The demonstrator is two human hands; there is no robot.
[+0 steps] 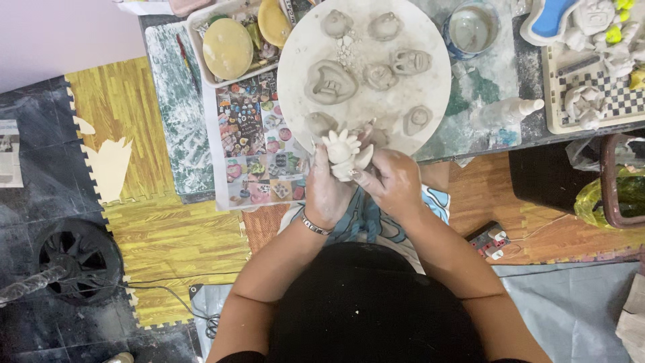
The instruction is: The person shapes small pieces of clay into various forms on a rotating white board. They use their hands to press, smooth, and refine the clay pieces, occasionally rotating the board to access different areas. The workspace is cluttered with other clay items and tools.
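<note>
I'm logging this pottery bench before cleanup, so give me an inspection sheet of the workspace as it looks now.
Surface: dark table, smeared with clay.
Job's things: pale clay flower figure; round board with small clay pieces.
Clutter: water cup, tray of tools, picture sheet, squeeze bottle.
Hands: left hand and right hand both hold the figure.
Cables: thin cable on the floor.
Surroundings: yellow foam mats, black fan.
</note>
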